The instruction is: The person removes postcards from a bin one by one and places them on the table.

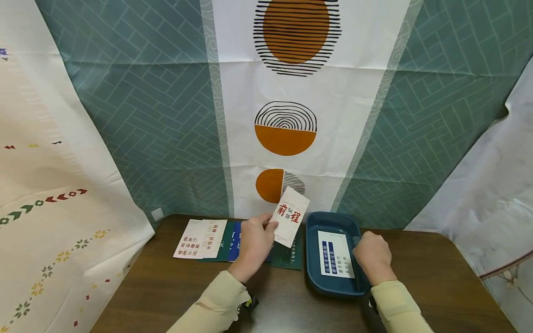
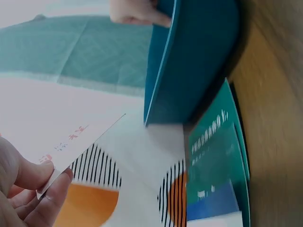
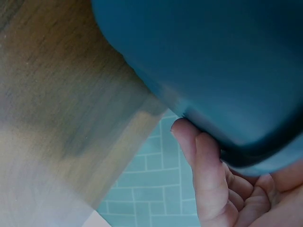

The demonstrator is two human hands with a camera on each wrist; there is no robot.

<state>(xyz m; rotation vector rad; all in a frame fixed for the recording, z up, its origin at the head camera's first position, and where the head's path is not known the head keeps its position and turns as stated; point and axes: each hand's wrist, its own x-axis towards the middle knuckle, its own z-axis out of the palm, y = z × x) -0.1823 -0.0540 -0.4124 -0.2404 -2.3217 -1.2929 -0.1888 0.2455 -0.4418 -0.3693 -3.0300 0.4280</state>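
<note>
My left hand (image 1: 256, 243) pinches a white card (image 1: 290, 217) with red characters between thumb and fingers. In the head view the card is held up at a slant, just left of a dark blue tray (image 1: 333, 287). The left wrist view shows the thumb on the face of the card (image 2: 78, 137) near one corner. With curled fingers my right hand (image 1: 373, 256) grips the tray's right rim. Close up in the right wrist view, its fingers (image 3: 208, 165) bend at the tray's edge. Inside the tray lies a white card with blue blocks (image 1: 339, 252).
Left of my left hand, white cards (image 1: 189, 240), a green card (image 1: 226, 243) and a blue card (image 1: 235, 240) overlap in a row on the brown wooden table (image 1: 166, 291). Another green card (image 1: 291, 259) lies beside the tray. A patterned cloth (image 1: 166, 115) hangs behind the table.
</note>
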